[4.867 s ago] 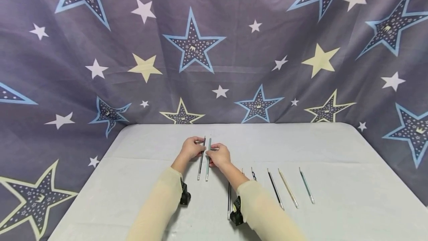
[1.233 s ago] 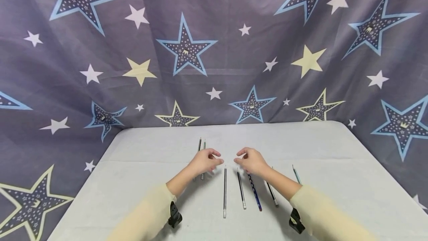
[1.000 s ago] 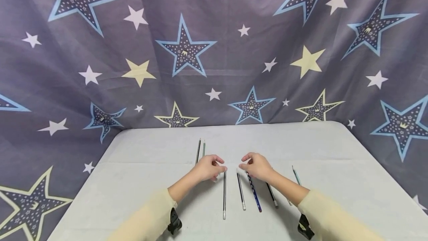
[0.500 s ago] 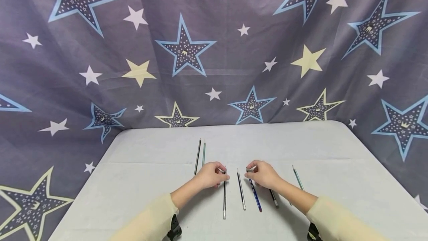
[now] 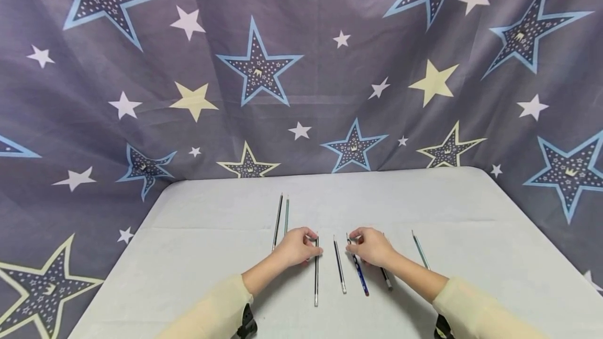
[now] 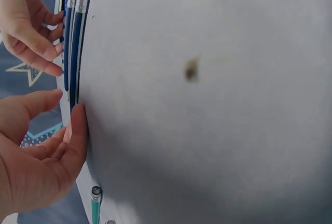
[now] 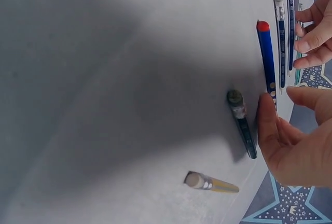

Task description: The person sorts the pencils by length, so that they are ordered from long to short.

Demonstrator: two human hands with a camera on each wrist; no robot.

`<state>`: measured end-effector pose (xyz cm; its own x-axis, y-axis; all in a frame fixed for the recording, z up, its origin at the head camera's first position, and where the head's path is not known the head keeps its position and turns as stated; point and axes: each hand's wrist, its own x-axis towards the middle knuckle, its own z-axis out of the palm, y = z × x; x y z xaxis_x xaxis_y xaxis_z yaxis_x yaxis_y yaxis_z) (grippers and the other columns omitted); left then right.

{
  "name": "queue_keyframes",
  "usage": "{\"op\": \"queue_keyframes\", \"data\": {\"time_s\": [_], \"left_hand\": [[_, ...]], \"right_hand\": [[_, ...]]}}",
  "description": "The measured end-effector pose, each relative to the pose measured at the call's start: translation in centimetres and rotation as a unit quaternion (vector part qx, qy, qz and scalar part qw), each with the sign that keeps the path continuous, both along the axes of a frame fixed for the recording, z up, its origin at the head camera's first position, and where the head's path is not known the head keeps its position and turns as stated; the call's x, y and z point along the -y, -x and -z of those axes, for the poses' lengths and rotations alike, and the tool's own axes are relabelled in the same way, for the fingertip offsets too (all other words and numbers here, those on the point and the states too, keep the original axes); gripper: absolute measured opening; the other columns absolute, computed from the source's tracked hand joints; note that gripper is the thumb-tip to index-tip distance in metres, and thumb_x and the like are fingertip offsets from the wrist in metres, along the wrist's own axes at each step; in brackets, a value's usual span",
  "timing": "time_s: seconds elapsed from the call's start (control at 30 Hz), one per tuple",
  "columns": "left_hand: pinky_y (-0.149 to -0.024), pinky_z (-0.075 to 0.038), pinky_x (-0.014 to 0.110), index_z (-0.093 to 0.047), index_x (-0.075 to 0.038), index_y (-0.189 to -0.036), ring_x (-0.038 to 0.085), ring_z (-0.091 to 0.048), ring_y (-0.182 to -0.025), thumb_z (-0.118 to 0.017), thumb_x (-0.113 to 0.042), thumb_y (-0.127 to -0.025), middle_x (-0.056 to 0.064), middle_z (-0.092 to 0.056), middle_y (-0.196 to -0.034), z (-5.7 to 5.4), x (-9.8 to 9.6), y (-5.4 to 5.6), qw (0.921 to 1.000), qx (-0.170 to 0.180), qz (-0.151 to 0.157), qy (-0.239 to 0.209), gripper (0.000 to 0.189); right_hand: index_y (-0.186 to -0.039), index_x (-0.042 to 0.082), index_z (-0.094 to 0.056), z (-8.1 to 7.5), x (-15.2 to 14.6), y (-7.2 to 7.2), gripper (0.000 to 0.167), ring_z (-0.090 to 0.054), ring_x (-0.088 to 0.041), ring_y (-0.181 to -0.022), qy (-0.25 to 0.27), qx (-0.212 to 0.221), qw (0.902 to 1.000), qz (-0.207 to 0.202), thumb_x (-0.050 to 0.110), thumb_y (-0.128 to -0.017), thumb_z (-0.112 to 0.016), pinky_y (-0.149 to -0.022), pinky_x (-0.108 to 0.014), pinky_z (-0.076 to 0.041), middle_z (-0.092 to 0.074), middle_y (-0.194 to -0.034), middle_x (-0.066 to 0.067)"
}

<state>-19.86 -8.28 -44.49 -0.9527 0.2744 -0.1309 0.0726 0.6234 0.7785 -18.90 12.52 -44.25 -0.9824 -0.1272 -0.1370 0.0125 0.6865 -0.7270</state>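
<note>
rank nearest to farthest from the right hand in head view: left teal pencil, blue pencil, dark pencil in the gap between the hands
1. Blue pencil, at the right hand
2. Dark pencil, left of the blue pencil
3. Left teal pencil, beyond the left hand

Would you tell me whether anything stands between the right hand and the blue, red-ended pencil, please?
Nothing visible does: the right hand has its fingertips close by the blue pencil; contact is unclear.
</note>
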Motion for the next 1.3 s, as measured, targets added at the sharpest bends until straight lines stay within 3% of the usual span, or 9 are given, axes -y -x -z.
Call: {"op": "queue_keyframes", "data": {"time_s": [0.37,0.6,1.0,1.3], "left_hand": [[-0.04,-0.046,0.02,-0.06,0.001,-0.104,0.007,-0.05,-0.044,-0.077,-0.016,-0.074,-0.001,-0.055,-0.07,0.5,-0.5,-0.2,0.9984,-0.048,-0.014,0.026,0.038],[-0.04,-0.048,0.019,-0.059,-0.001,-0.104,0.008,-0.05,-0.047,-0.078,-0.014,-0.073,0.0,-0.053,-0.073,1.0,-0.7,-0.1,0.9983,-0.046,-0.024,0.025,0.039],[-0.043,-0.053,0.02,-0.058,0.002,-0.105,0.009,-0.053,-0.047,-0.071,-0.005,-0.075,0.002,-0.057,-0.073,1.3,-0.4,-0.2,0.9989,-0.027,-0.033,-0.02,0.033],[-0.045,-0.055,0.022,-0.056,0.003,-0.112,0.009,-0.055,-0.049,-0.068,-0.002,-0.076,0.004,-0.058,-0.075,1.4,0.0,-0.1,0.9979,-0.003,-0.041,-0.051,0.038]], "right_hand": [[-0.115,0.001,-0.06,0.3,0.2,0.0,0.037,-0.05,-0.011,-0.042,-0.022,0.005,0.9997,0.003,0.016,-0.082,-0.07,-0.038,-0.022,-0.044,-0.054,-0.071,-0.003],[-0.116,0.002,-0.06,0.5,0.3,-0.2,0.038,-0.048,-0.011,-0.04,-0.026,-0.005,0.9996,0.002,0.015,-0.081,-0.07,-0.038,-0.023,-0.041,-0.054,-0.069,-0.002],[-0.115,-0.002,-0.059,0.5,0.5,-0.6,0.04,-0.046,-0.009,-0.041,-0.016,-0.021,0.9997,-0.004,0.006,-0.077,-0.071,-0.036,-0.02,-0.04,-0.055,-0.073,-0.003],[-0.116,-0.002,-0.058,0.5,0.6,-0.7,0.038,-0.045,-0.01,-0.042,-0.005,-0.015,0.9999,0.001,0.004,-0.079,-0.068,-0.037,-0.02,-0.04,-0.056,-0.075,-0.004]]}}
